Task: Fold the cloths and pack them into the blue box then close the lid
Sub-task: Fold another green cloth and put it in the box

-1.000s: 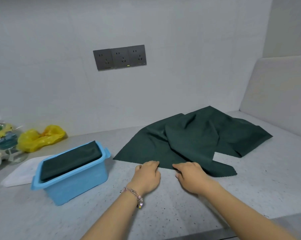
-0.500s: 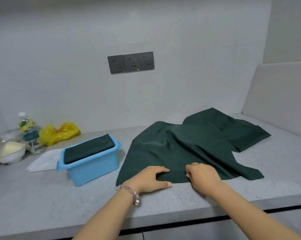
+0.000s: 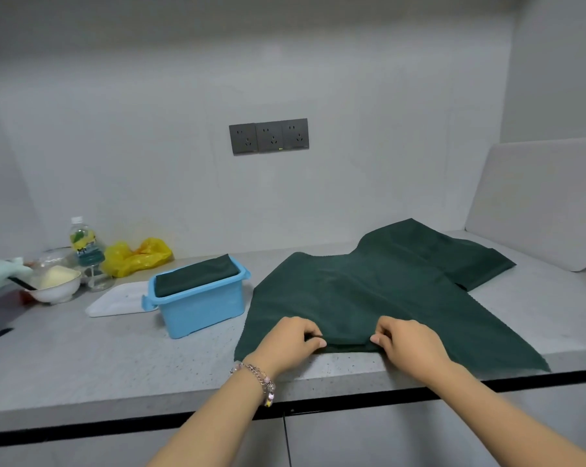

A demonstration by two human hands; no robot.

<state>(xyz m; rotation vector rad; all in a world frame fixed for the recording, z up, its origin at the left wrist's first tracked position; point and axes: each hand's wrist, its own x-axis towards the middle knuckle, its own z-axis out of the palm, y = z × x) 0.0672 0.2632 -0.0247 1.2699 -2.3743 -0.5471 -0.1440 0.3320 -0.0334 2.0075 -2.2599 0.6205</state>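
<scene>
A large dark green cloth (image 3: 369, 298) lies spread on the grey counter, its near edge close to the counter's front. My left hand (image 3: 290, 342) and my right hand (image 3: 408, 343) both pinch that near edge, a short gap apart. Behind it another dark green cloth (image 3: 453, 254) lies at the back right. The blue box (image 3: 200, 306) stands left of the spread cloth with a folded dark green cloth (image 3: 197, 274) stacked up to its rim. Its white lid (image 3: 116, 299) lies flat on the counter just left of the box.
At the far left stand a white bowl (image 3: 55, 286), a plastic bottle (image 3: 82, 244) and a yellow bag (image 3: 136, 256). A pale board (image 3: 537, 200) leans against the right wall. The counter's front edge (image 3: 183, 396) runs just below my wrists.
The cloth has been drawn toward the front edge and now lies flatter. My left hand went from flat on the edge to pinching it. The view has pulled back.
</scene>
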